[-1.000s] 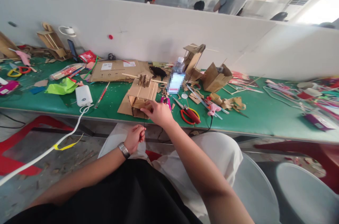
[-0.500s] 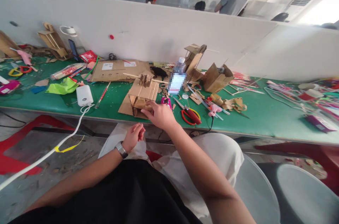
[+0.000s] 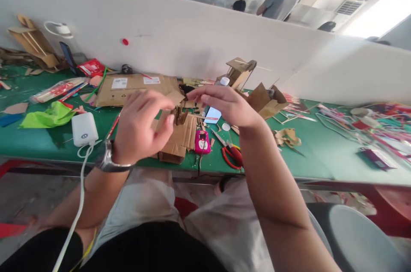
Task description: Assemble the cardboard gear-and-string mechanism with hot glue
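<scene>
My left hand (image 3: 141, 128) is raised at the left of a small cardboard box model (image 3: 176, 141), thumb and fingers apart. From the right, my right hand (image 3: 226, 105) reaches over the model with its fingers stretched out. On the model's top stand upright cardboard discs (image 3: 180, 117) on a thin wooden stick (image 3: 199, 117). A small flat cardboard piece (image 3: 175, 97) shows between the two hands' fingertips; whether either touches it, I cannot tell. Beside the model lie a bright pink case (image 3: 202, 142) and red-handled scissors (image 3: 232, 156).
A flat cardboard carton (image 3: 105, 92) lies behind my left hand. A white power bank (image 3: 84, 128) with a cable sits at the left. A lit phone (image 3: 212, 115), a bottle (image 3: 224, 81) and other cardboard models (image 3: 268, 100) stand behind my right hand. A white partition (image 3: 192, 28) borders the green table (image 3: 321, 147).
My left hand has risen from my lap to the model's left side. My right hand has left the model's front opening and moved up above it. The view has tilted and shifted.
</scene>
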The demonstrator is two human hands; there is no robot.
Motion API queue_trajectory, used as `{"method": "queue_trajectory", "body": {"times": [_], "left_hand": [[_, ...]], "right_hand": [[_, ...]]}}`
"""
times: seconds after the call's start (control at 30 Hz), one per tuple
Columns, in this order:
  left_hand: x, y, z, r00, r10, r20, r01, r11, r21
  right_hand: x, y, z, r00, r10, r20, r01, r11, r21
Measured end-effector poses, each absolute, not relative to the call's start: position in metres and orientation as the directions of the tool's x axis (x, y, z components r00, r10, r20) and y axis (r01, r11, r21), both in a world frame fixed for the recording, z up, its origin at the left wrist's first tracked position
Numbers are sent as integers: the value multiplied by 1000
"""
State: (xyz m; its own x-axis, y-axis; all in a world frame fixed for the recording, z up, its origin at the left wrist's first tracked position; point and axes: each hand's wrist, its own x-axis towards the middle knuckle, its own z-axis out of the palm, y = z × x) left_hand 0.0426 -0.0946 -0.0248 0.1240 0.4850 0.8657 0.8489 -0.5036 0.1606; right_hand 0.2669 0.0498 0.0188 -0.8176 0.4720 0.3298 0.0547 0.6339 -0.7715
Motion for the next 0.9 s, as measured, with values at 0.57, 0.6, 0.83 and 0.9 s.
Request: {"method": "queue_trajectory", "body": {"times": [0.57,0.6,0.83,0.9], "left_hand": [[10,-30,-5,444,839,313,736,-541,407],[10,-29,-6,443,839,316,737,-541,404],[9,-18,5,479,823,306,727,-567,387],[10,-15,7,481,824,301,709,-567,419]], "right_hand": [[249,73,0,-928,353,118,140,626,-767],[249,73,0,-921,367,132,133,614,-778],[254,65,6,-865,469,177,49,431,-901],[255,59,8,-872,456,179,39,429,-902]]}}
